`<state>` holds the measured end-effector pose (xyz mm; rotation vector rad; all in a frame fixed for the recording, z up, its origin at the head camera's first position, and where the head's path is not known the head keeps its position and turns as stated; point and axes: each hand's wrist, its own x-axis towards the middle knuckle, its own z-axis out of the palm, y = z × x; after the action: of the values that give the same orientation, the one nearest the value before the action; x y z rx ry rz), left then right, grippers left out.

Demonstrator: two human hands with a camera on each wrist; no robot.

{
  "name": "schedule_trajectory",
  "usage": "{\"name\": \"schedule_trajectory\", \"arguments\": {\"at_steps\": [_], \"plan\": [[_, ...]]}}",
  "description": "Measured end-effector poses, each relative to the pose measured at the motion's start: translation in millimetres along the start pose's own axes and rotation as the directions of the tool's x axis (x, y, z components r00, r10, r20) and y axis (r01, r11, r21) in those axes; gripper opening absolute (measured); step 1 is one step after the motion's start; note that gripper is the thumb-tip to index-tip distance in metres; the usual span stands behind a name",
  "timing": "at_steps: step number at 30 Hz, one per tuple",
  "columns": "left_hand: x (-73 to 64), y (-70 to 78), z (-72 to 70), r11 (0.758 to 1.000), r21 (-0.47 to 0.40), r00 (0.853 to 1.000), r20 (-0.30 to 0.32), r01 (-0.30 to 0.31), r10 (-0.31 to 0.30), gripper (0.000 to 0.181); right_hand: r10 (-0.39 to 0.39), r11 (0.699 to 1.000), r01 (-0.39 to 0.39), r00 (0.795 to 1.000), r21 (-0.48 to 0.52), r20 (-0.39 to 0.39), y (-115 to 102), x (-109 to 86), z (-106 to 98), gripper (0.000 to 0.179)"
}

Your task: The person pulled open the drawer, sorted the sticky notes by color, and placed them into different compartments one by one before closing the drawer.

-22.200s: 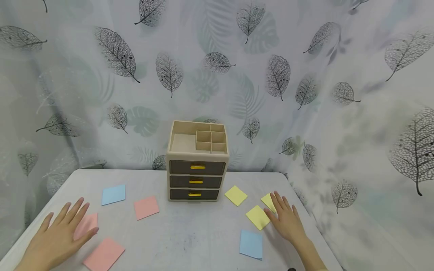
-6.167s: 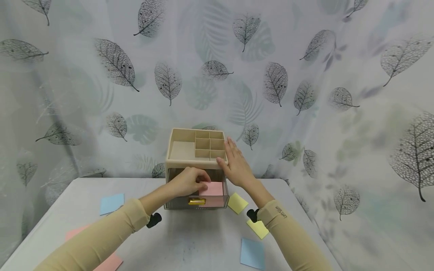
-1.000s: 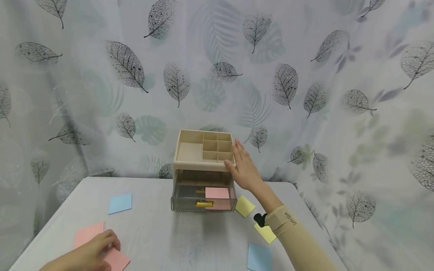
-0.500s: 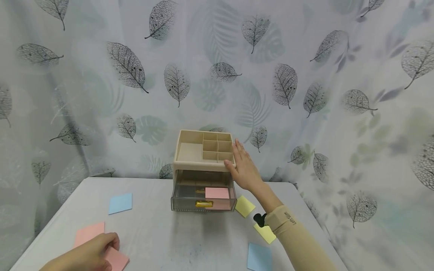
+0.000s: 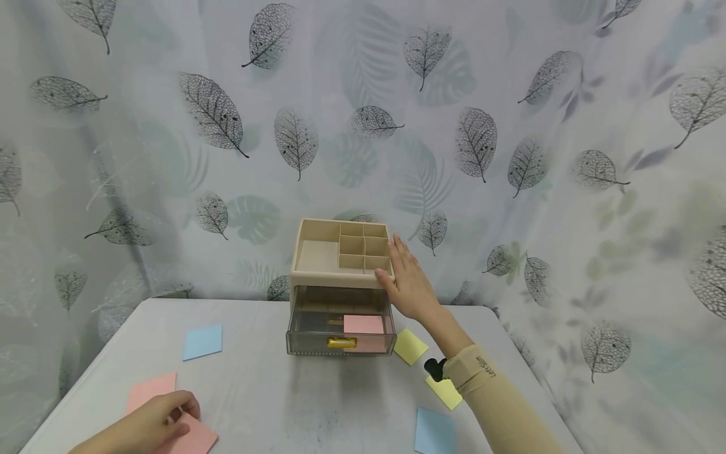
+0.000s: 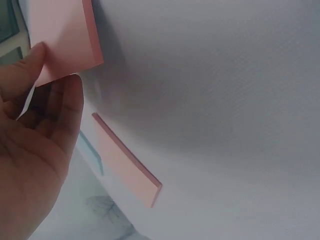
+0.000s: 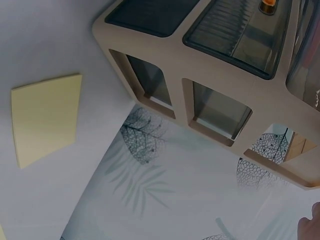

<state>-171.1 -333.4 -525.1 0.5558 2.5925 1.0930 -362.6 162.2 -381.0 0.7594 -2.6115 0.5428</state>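
Note:
My left hand [image 5: 155,422] is at the front left of the table, pinching the nearer pink sticky note pad [image 5: 196,435]. In the left wrist view, the thumb lies on the pad's face and the fingers are behind it. A second pink pad [image 5: 152,387] lies just behind, partly covered by the hand. My right hand [image 5: 411,284] rests with straight fingers against the upper right side of a beige desktop drawer organizer [image 5: 340,279]. Its see-through top drawer [image 5: 309,343] is pulled out, and a pink pad [image 5: 364,324] lies in the drawer's right part.
A blue pad [image 5: 202,342] lies at the back left and another blue pad [image 5: 435,431] at the front right. Two yellow pads show beside the right arm, one near the organizer [image 5: 411,346] and one nearer [image 5: 443,392]. A leaf-print curtain [image 5: 340,157] hangs behind the table.
Since the older frames, the top drawer has been pulled out and a pink pad put in. My left hand has moved from the drawer to another pink pad. My right hand stays on the organizer.

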Motion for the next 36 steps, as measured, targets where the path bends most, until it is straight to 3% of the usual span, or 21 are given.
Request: {"name": "schedule_trajectory", "arguments": {"at_steps": [6, 15, 22, 31, 34, 36], "plan": [[-0.9, -1.2, -3.4, 0.999, 0.01, 0.999, -0.02, -0.035, 0.035, 0.004, 0.003, 1.0, -0.003, 1.0, 0.0, 0.002, -1, 0.0, -1, 0.077], [-5.7, -2.2, -8.7, 0.984, -0.04, 0.984, -0.039, -0.176, 0.174, 0.003, 0.001, 1.0, -0.001, 1.0, 0.001, 0.001, -2, 0.2, -2, 0.077], [-6.4, 5.6, -10.4, 0.979, -0.095, 0.981, -0.084, -0.182, 0.174, 0.005, -0.001, 1.0, 0.001, 1.0, 0.005, 0.001, -2, -0.7, -2, 0.076], [0.9, 29.8, -5.7, 0.984, -0.092, 0.965, -0.228, -0.153, 0.129, 0.013, 0.009, 1.0, -0.009, 1.0, 0.011, 0.012, -2, -2.2, -3, 0.076], [4.7, 40.8, -2.6, 0.985, -0.092, 0.949, -0.292, -0.146, 0.114, 0.013, 0.009, 1.0, -0.01, 1.0, 0.014, 0.015, -1, -2.1, -2, 0.076], [7.6, 48.6, -0.7, 0.986, -0.076, 0.931, -0.348, -0.15, 0.115, 0.01, 0.01, 1.0, -0.01, 1.0, 0.014, 0.016, -1, -2.0, -2, 0.076]]}}
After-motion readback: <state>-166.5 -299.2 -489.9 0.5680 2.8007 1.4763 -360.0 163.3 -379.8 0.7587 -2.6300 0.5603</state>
